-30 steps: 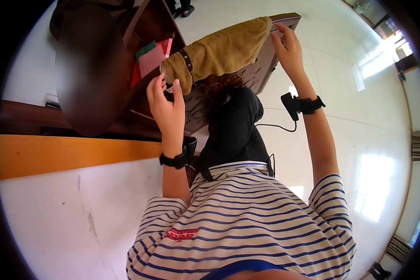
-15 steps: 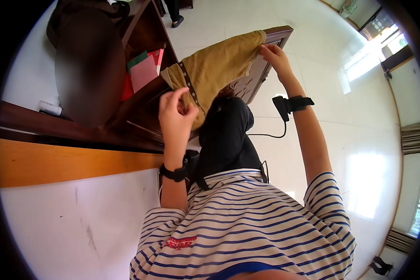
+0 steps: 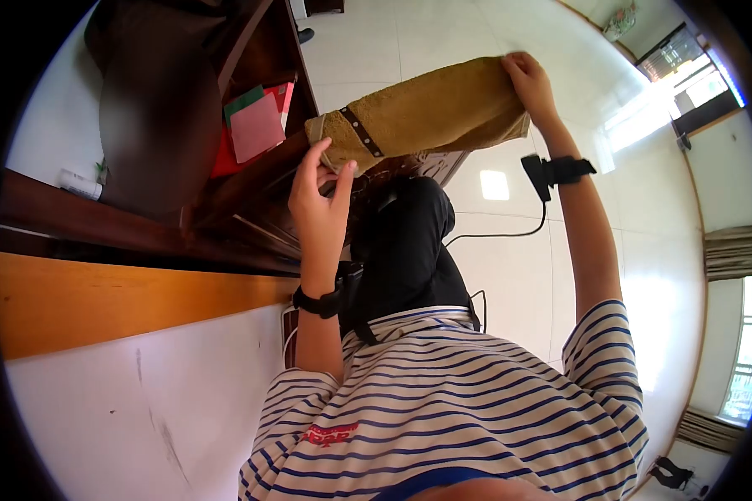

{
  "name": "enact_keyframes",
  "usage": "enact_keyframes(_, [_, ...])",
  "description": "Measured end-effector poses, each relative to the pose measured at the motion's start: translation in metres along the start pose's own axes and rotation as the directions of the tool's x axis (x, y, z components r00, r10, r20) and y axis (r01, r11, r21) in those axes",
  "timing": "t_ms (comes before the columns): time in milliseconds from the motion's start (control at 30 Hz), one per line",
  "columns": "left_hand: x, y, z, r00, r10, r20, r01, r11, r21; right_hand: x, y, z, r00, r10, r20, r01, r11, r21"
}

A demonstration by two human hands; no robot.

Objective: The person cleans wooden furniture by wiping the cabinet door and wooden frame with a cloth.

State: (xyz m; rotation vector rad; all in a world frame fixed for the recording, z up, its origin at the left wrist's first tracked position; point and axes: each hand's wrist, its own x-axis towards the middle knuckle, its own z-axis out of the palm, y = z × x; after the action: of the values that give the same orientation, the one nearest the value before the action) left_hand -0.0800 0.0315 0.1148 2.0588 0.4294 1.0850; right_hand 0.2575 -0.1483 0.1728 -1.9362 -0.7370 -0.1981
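Note:
A brown towel with a dark dotted band near its left end stretches between my hands, over a dark wooden furniture edge. My right hand is closed on the towel's far right corner and holds that end up. By the towel's left end is my left hand, its thumb and index finger apart at the lower edge. Its other fingers are partly hidden. Each wrist wears a black strap, and a cable runs from the right one.
Left of the towel, a dark wooden compartment holds pink, green and red papers. A dark round-backed chair and a small white bottle are farther left. An orange wooden edge runs below. Carved dark wood lies under the towel.
My right hand has moved right and up, drawing the towel straighter and more level. My left hand's thumb and index finger have spread. The dark wooden panel's upper end is now covered.

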Motion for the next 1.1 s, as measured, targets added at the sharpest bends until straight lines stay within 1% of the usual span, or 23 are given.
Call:
enact_keyframes(67, [0.011, 0.025, 0.000, 0.964, -0.256, -0.076, 0.224, 0.930, -0.292, 0.016, -0.052, 0.005, 0.995, -0.080, 0.054, 0.090, 0.972, -0.216])
enact_keyframes(100, [0.016, 0.027, 0.000, 0.954, -0.286, -0.093, 0.238, 0.907, -0.348, 0.024, -0.067, 0.014, 0.988, -0.129, 0.082, 0.142, 0.974, -0.177])
enact_keyframes(133, [0.019, 0.024, -0.002, 0.953, -0.288, -0.095, 0.240, 0.909, -0.342, 0.031, -0.080, 0.026, 0.978, -0.177, 0.108, 0.191, 0.972, -0.135])
enact_keyframes(200, [0.024, 0.018, -0.009, 0.933, -0.360, -0.019, 0.315, 0.841, -0.440, 0.017, -0.130, 0.058, 0.900, -0.386, 0.203, 0.418, 0.897, -0.145])
enact_keyframes(267, [0.018, 0.013, -0.014, 0.929, -0.367, -0.052, 0.307, 0.840, -0.447, -0.030, -0.182, 0.089, 0.745, -0.509, 0.431, 0.598, 0.796, -0.095])
enact_keyframes(333, [0.011, 0.010, -0.021, 0.941, -0.331, -0.064, 0.299, 0.907, -0.298, -0.088, -0.205, 0.107, 0.559, -0.517, 0.648, 0.772, 0.611, -0.178])
enact_keyframes(367, [0.007, 0.005, -0.021, 0.960, -0.248, -0.131, 0.224, 0.959, -0.176, -0.112, -0.206, 0.114, 0.564, -0.443, 0.696, 0.743, 0.640, -0.194])
enact_keyframes(400, [0.006, 0.004, -0.022, 0.959, -0.250, -0.132, 0.226, 0.959, -0.170, -0.128, -0.203, 0.120, 0.564, -0.367, 0.740, 0.714, 0.666, -0.214])
enact_keyframes(433, [0.006, 0.003, -0.022, 0.967, -0.201, -0.157, 0.179, 0.974, -0.139, -0.133, -0.198, 0.120, 0.561, -0.370, 0.740, 0.715, 0.667, -0.209])
enact_keyframes(500, [0.006, 0.008, -0.022, 0.971, -0.152, -0.183, 0.134, 0.985, -0.107, -0.138, -0.187, 0.116, 0.681, -0.404, 0.611, 0.572, 0.814, -0.100])
enact_keyframes(533, [0.007, 0.015, -0.023, 0.970, -0.153, -0.189, 0.151, 0.988, -0.026, -0.138, -0.181, 0.112, 0.682, -0.403, 0.610, 0.571, 0.815, -0.100])
enact_keyframes(567, [0.008, 0.020, -0.023, 0.970, -0.152, -0.190, 0.165, 0.985, 0.055, -0.136, -0.174, 0.107, 0.698, -0.469, 0.541, 0.576, 0.816, -0.036])
enact_keyframes(600, [0.008, 0.020, -0.021, 0.973, -0.148, -0.180, 0.161, 0.985, 0.056, -0.134, -0.171, 0.100, 0.713, -0.527, 0.463, 0.584, 0.812, 0.026])
enact_keyframes(633, [0.009, 0.019, -0.019, 0.973, -0.153, -0.174, 0.165, 0.985, 0.053, -0.131, -0.169, 0.092, 0.721, -0.521, 0.457, 0.578, 0.816, 0.020])
enact_keyframes(700, [0.010, 0.027, -0.017, 0.974, -0.157, -0.162, 0.167, 0.985, 0.052, -0.122, -0.167, 0.076, 0.768, -0.407, 0.494, 0.482, 0.876, -0.028])
enact_keyframes(767, [0.012, 0.045, -0.021, 0.930, -0.366, -0.024, 0.366, 0.921, 0.137, -0.115, -0.163, 0.069, 0.791, -0.404, 0.459, 0.460, 0.888, -0.011])
enact_keyframes(800, [0.013, 0.047, -0.020, 0.930, -0.366, -0.021, 0.365, 0.920, 0.141, -0.113, -0.162, 0.067, 0.809, -0.405, 0.426, 0.444, 0.896, 0.009])
enact_keyframes(867, [0.019, 0.048, -0.018, 0.932, -0.358, -0.058, 0.359, 0.887, 0.290, -0.117, -0.157, 0.073, 0.798, -0.428, 0.424, 0.453, 0.890, 0.046])
enact_keyframes(900, [0.024, 0.048, -0.018, 0.932, -0.357, -0.058, 0.357, 0.886, 0.296, -0.122, -0.157, 0.076, 0.789, -0.461, 0.406, 0.470, 0.879, 0.084])
enact_keyframes(967, [0.035, 0.046, -0.021, 0.934, -0.354, -0.052, 0.337, 0.822, 0.460, -0.125, -0.156, 0.078, 0.785, -0.491, 0.377, 0.482, 0.867, 0.125])
enact_keyframes(1000, [0.041, 0.047, -0.023, 0.935, -0.350, -0.048, 0.331, 0.820, 0.466, -0.124, -0.157, 0.077, 0.802, -0.488, 0.344, 0.469, 0.872, 0.141])
enact_keyframes(1067, [0.052, 0.046, -0.030, 0.948, -0.312, 0.070, 0.240, 0.840, 0.487, -0.120, -0.158, 0.076, 0.823, -0.481, 0.302, 0.453, 0.877, 0.161])
enact_keyframes(1100, [0.058, 0.046, -0.033, 0.955, -0.262, 0.138, 0.150, 0.830, 0.537, -0.113, -0.156, 0.077, 0.828, -0.514, 0.223, 0.482, 0.856, 0.185])
